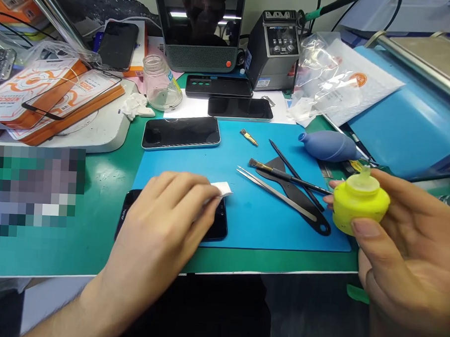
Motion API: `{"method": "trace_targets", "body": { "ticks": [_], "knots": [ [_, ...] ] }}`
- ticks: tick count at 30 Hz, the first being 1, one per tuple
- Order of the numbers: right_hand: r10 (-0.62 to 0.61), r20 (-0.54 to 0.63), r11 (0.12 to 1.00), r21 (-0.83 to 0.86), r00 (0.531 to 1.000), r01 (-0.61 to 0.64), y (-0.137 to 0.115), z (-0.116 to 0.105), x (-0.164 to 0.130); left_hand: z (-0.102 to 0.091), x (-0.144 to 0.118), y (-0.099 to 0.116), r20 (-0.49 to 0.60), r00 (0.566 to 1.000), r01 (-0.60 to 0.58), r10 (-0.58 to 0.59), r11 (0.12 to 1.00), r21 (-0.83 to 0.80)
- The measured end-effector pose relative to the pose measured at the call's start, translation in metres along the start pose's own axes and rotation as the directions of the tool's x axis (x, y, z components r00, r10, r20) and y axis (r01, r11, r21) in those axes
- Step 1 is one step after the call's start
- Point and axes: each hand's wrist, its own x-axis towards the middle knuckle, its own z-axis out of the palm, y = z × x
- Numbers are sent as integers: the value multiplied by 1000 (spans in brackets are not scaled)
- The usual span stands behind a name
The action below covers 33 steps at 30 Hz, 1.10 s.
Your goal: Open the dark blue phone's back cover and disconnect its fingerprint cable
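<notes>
My left hand (166, 215) pinches a small white wipe (222, 188) over a dark phone (218, 223) that lies on the blue mat (180, 166). The hand covers most of this phone; whether the wipe touches it I cannot tell. Off the mat's right side, my right hand (404, 246) grips a small yellow bottle (361, 202) with a short translucent spout, held upright. Between the hands lie metal tweezers (276, 193), a black-handled brush (288, 176), a thin black stick (295, 171) and a flat black pry tool (305, 204).
Behind the mat's tools are a small brass brush (248, 137) and a blue air blower (328, 145). Several phones, including a silver-edged phone (182, 133), lie farther back. A glass jar (161, 84) stands left of a grey control unit (273, 51). Orange boxes (60, 101) are stacked left.
</notes>
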Motion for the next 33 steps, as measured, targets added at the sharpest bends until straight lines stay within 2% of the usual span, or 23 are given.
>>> {"method": "trace_targets", "body": {
  "ticks": [6, 11, 17, 19, 24, 26, 30, 33],
  "knots": [
    [67, 0, 997, 32, 998, -67, 3, 3, 1, 3, -19, 4, 120, 982, -155, 149, 987, 48],
    [93, -35, 994, 56, 995, -90, 5, 3, -1, -8, -28, 5, 184, 960, -225, 212, 973, 54],
    [25, -22, 997, 74, 999, -23, 17, -3, 0, -22, -42, 2, 242, 943, -235, 229, 972, -4],
    [-9, -42, 997, 81, 999, 13, 24, -6, 3, -20, -40, 3, 253, 939, -235, 231, 972, -15],
    [-33, -52, 995, 88, 998, 38, 30, -9, 7, -7, -27, 11, 182, 962, -221, 203, 972, 82],
    [-38, -44, 995, 92, 998, 42, 27, -8, 6, -8, -32, 10, 216, 951, -242, 223, 968, 67],
    [39, -29, 998, 47, 999, -38, 15, -2, -2, -20, -52, 4, 339, 900, -304, 275, 952, 33],
    [104, -55, 994, 30, 993, -102, 8, 1, -5, -22, -55, 2, 352, 896, -301, 270, 953, 34]
  ]
}}
